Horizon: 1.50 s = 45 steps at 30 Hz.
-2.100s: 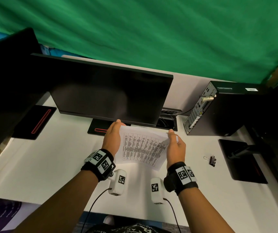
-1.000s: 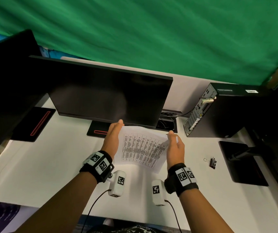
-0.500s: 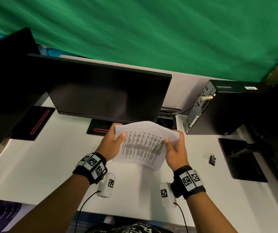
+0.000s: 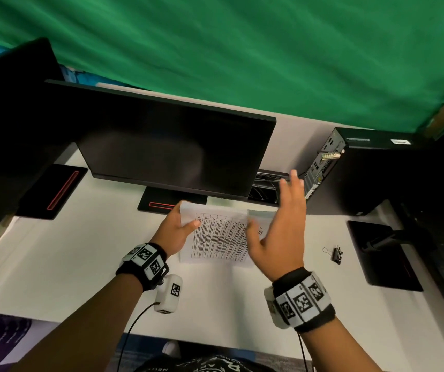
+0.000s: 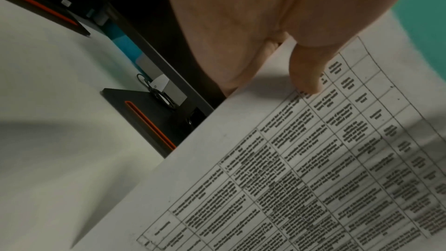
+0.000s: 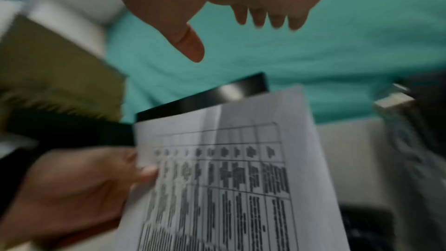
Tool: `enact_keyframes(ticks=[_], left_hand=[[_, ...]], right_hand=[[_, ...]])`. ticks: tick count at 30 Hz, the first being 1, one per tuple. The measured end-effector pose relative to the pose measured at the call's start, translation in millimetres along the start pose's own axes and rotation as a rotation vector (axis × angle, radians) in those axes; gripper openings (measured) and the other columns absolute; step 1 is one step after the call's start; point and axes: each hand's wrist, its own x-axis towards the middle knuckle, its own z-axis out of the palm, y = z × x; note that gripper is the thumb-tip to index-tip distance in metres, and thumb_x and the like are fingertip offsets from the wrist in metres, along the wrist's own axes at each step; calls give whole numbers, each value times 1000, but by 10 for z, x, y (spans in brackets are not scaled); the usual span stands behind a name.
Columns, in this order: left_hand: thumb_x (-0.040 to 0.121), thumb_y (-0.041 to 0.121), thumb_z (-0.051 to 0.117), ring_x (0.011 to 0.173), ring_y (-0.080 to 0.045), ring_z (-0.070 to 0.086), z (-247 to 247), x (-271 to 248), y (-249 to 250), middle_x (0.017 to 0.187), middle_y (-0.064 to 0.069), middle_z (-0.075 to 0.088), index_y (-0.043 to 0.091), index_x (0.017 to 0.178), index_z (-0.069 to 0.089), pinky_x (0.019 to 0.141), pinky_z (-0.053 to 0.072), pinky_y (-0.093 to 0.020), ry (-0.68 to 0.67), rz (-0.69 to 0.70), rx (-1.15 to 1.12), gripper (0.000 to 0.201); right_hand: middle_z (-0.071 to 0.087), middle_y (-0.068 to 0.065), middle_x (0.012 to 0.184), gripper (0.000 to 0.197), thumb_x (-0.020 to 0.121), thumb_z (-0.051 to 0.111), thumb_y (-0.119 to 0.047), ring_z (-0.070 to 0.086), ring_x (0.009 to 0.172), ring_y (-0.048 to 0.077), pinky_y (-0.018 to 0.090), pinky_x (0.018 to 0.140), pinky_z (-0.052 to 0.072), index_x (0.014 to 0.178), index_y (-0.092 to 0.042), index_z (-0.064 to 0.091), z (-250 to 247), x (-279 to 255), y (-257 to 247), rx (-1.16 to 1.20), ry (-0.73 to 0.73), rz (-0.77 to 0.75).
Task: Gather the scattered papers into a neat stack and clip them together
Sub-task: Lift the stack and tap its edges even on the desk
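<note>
- Your right hand (image 4: pixel 277 232) has let go of the papers (image 4: pixel 220 237). Half a second ago both hands pinched the sheets from either side; now the right one is lifted clear, fingers straight and spread, holding nothing.
- Your left hand (image 4: pixel 173 232) alone carries the papers. Its grip is clamped on their left edge, thumb (image 5: pixel 306 72) pressed on the printed face and the fingers behind the sheets.
- The papers are raised off the white counter (image 4: pixel 81 253), just in front of the monitor (image 4: pixel 172 146), tilted with the table print facing you.
- Near the top right corner a second sheet edge seems to peek out past the front page, but motion blur makes it hard to say whether the stack is truly square.
- The binder clip (image 4: pixel 336 255) lies on the counter well to the right of the papers, near the black stand base (image 4: pixel 382 256), untouched.
- What this means: gathering looks done, and the freed right hand is likely bound for the clip. Clipping has not begun.
- With only one edge held, the far side of the stack may sag or fan out. Hold the left pinch firm, and check the corners line up before you set the clip on.
</note>
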Motion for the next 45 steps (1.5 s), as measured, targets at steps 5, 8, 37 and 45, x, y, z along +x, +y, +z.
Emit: enact_keyframes(ticks=[5,8,37,45], left_hand=[[95,14,57,109,-12,61,-5,7,9,115,2,65,21,119,52,88,50,-27,-17,-5,-2,26],[95,16,57,110,-11,61,-5,-4,23,117,2,65,21,124,51,84,50,-21,-18,-7,-22,30],[94,10,57,110,-12,59,-22,-100,125,115,6,63,23,125,49,95,49,-33,-13,-62,-43,35],[96,12,54,100,-4,59,46,-61,297,107,14,63,28,118,52,91,46,-28,50,-37,-46,27]], right_hand=[[24,13,162,97,77,70,-45,21,150,34,51,122,13,153,-6,24,287,-139,70,-431,-430,-118],[13,12,165,90,85,57,-44,8,154,30,48,124,7,156,-6,16,218,34,-136,-314,-251,-129],[41,-2,148,73,85,75,-10,48,129,8,13,99,45,140,-32,32,307,-233,527,644,-225,546],[65,-3,112,28,93,65,-16,64,102,11,45,93,56,108,-34,48,317,-76,568,657,-247,654]])
